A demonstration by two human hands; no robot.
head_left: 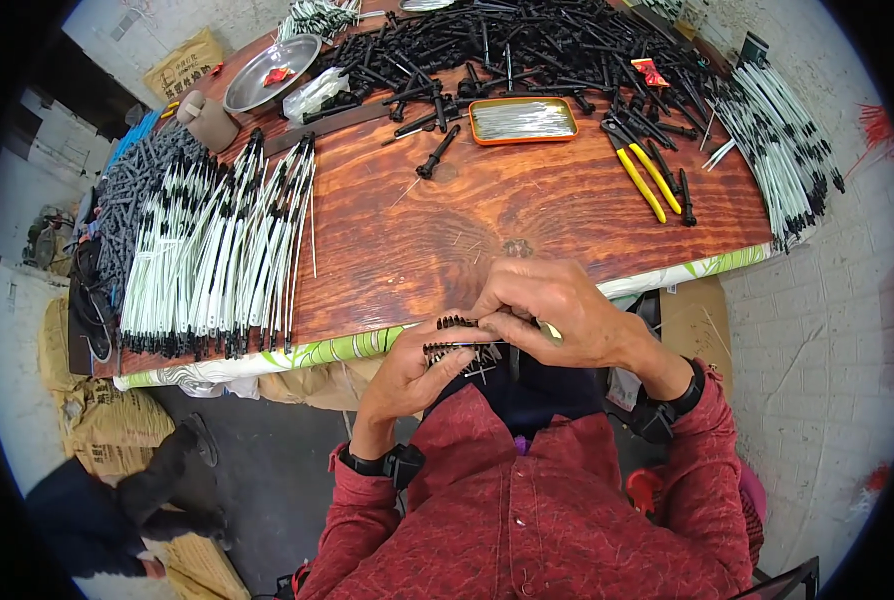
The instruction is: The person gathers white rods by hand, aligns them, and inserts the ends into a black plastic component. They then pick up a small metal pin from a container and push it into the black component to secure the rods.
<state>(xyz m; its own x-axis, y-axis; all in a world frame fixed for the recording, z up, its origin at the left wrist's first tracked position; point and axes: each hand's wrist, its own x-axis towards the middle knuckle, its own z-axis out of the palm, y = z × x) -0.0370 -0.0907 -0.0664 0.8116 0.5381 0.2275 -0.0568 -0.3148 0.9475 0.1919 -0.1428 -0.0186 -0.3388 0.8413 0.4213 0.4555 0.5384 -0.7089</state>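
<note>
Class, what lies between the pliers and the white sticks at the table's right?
Black parts lie there, beside the pliers, with tabletop showing beyond, in the head view.

At least 2 slim, black, ribbed pieces lie crosswise in the left hand.

Noted: the toothed parts in my left hand, black. Beyond it: tabletop, red-brown, wood-grained; cloth, white with green pattern.
</note>
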